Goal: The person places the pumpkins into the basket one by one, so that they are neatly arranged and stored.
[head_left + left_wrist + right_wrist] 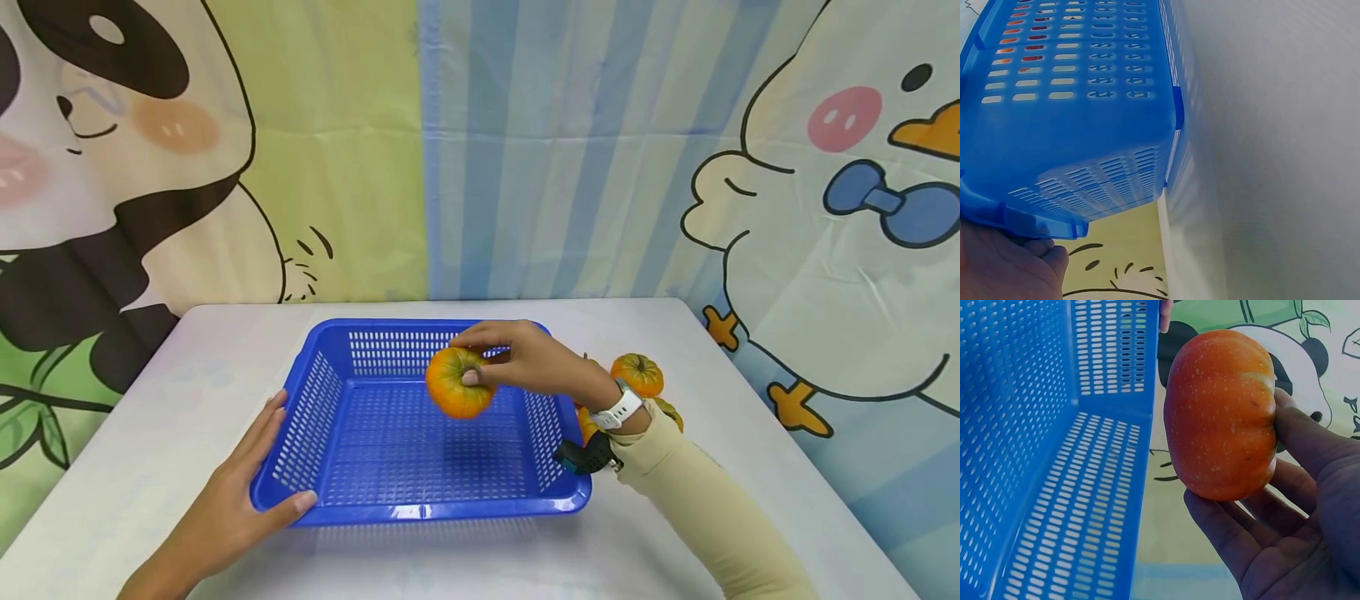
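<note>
A small orange pumpkin [456, 385] hangs over the blue plastic basket [420, 508], held by my right hand [517, 358]. The thumb presses on its stem side, and the fingers curl round the far side. In the right wrist view the ribbed, speckled skin of the pumpkin [1222, 419] faces the camera, beside the basket wall [1085, 506]. My left hand [232, 492] rests at the basket's near left corner, fingers straight along the left rim and thumb on the front rim. The left wrist view shows that hand [1010, 265] against the rim, with the slotted outer wall [1072, 125] alongside.
Several more pumpkins [637, 373] lie right of the basket, partly hidden behind my right wrist, which bears a white band [618, 408] and a black device [585, 456]. A white tabletop [720, 500] lies underneath. Behind it hangs a cartoon-printed curtain [555, 150].
</note>
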`<state>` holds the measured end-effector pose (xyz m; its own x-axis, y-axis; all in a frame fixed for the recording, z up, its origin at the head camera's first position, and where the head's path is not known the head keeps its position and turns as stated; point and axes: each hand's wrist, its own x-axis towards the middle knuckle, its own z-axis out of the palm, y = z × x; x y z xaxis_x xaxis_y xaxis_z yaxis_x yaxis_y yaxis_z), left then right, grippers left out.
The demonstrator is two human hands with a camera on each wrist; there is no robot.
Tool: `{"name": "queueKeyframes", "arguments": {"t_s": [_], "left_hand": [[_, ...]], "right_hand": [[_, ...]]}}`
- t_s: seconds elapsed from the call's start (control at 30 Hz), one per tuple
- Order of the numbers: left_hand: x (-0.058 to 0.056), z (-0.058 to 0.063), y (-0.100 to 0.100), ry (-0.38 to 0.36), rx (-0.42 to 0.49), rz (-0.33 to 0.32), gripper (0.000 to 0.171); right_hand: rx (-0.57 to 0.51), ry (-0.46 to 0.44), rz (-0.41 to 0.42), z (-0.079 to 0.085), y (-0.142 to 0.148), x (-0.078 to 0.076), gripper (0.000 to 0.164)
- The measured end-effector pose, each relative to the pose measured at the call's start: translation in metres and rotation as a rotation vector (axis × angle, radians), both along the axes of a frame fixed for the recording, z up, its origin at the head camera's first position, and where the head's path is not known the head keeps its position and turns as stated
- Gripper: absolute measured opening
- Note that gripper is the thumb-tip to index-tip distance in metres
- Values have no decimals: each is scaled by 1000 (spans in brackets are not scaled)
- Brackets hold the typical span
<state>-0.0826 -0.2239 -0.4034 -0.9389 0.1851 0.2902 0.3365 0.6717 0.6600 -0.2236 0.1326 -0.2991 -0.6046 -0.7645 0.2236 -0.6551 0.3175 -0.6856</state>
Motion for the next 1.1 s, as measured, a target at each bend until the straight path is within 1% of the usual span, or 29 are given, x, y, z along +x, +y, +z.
{"name": "queueKeyframes", "arguments": {"t_s": [0.2, 0.3, 0.47, 0.57, 0.73, 0.83, 0.97, 1.1], "left_hand": [[-2, -1, 2, -2, -2, -7, 102], [-3, -1, 2, 3, -2, -8, 102], [-3, -2, 3, 6, 6, -8, 102], [-1, -3, 3, -2, 10, -4, 101], [-1, -4, 4, -19, 16, 7, 101], [-1, -4, 4, -26, 14, 7, 101], [0, -4, 3, 0, 24, 1, 100], [0, -4, 0, 9, 30, 2, 100]], "right_hand": [[-54, -22, 22, 1, -13, -5, 41], [-56, -42, 43, -2, -22, -7, 41], [-2, -68, 101, -9, -39, -9, 40], [45, -42, 112, -12, -49, -7, 42], [108, 13, 82, -18, -63, -9, 43], [122, 4, 56, -23, -69, -10, 44], [104, -19, 19, -28, -83, -9, 43], [109, -26, -19, -28, -97, -6, 41]]}}
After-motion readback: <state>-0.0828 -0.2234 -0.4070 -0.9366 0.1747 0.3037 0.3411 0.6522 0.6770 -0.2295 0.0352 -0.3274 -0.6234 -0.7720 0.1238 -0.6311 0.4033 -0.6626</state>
